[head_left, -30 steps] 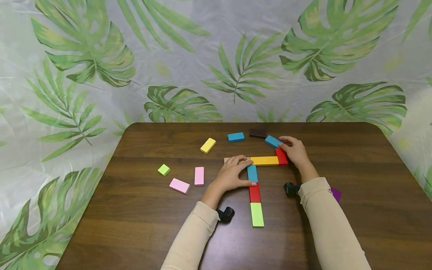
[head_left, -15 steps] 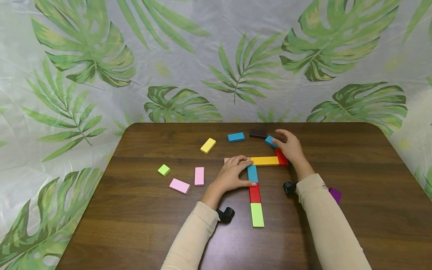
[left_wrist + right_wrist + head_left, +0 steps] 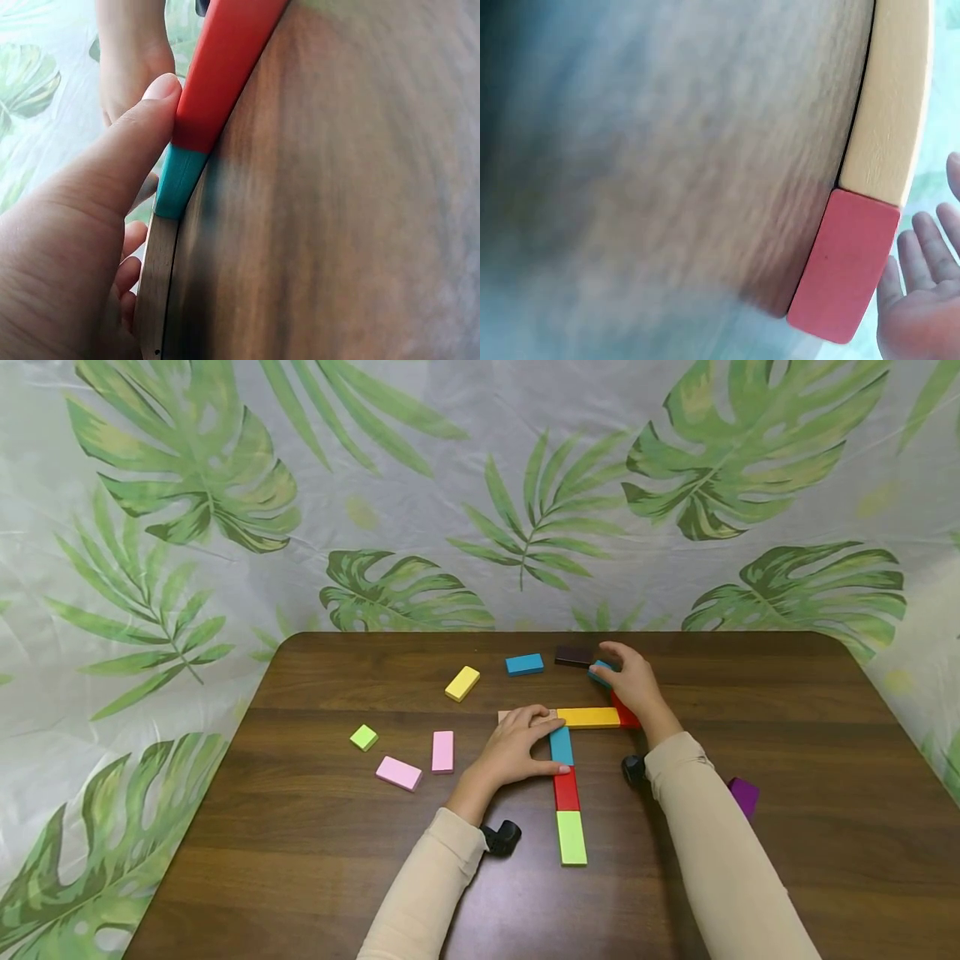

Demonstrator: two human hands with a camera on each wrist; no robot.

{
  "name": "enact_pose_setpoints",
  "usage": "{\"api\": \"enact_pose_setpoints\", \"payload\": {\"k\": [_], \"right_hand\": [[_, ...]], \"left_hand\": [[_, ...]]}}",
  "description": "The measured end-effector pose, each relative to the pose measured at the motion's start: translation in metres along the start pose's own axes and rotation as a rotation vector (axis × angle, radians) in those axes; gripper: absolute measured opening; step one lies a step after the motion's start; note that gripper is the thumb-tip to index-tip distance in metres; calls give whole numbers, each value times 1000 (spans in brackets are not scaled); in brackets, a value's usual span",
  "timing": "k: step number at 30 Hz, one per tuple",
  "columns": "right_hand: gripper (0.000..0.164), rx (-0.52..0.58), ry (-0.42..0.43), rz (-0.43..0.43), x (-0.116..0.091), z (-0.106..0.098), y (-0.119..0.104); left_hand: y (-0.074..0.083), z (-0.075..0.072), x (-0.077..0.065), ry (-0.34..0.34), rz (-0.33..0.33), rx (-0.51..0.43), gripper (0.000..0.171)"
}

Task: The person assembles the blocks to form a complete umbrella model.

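Note:
Joined blocks form a T with an extra bend on the table. My left hand (image 3: pixel 512 747) rests on it, fingers over the bare-wood block (image 3: pixel 504 717), thumb at the seam of the blue block (image 3: pixel 561 747) and the red block (image 3: pixel 566 790). Below these lies a light green block (image 3: pixel 572 837). A yellow-orange block (image 3: pixel 588 717) runs right to another red block (image 3: pixel 624 714), partly behind my right wrist. My right hand (image 3: pixel 637 689) reaches over a loose blue block (image 3: pixel 602 667), fingers spread, mostly covering it. Beside that lies a dark brown block (image 3: pixel 572 657).
Loose blocks lie around: a blue one (image 3: pixel 524 664), a pale yellow one (image 3: pixel 462 683), a small green one (image 3: pixel 364 737), and pink ones, one upright in view (image 3: pixel 443 752) and one slanted (image 3: pixel 398 773). A purple block (image 3: pixel 744 797) lies beside my right sleeve. A leaf-patterned cloth (image 3: pixel 405 493) hangs behind the table.
My right hand has shifted left and away from me, from the blue block's right end to over it, near the dark block. My left hand stays in place.

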State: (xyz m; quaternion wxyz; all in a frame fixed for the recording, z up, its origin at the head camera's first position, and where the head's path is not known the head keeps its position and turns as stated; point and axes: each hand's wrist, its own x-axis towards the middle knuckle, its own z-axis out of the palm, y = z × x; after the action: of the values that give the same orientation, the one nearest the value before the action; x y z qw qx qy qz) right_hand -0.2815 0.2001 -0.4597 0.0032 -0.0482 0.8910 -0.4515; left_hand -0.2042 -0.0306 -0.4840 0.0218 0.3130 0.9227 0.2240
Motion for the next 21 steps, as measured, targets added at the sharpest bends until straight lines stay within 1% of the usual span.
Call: {"api": "enact_pose_setpoints", "payload": {"k": [5, 9, 21], "right_hand": [[54, -47, -28, 21, 6, 3, -2], [53, -66, -45, 38, 10, 5, -2], [49, -114, -105, 70, 18, 11, -7]], "left_hand": [[1, -1, 0, -5, -6, -7, 73], [2, -1, 0, -10, -8, -9, 72], [1, -2, 0, 2, 0, -17, 72]]}}
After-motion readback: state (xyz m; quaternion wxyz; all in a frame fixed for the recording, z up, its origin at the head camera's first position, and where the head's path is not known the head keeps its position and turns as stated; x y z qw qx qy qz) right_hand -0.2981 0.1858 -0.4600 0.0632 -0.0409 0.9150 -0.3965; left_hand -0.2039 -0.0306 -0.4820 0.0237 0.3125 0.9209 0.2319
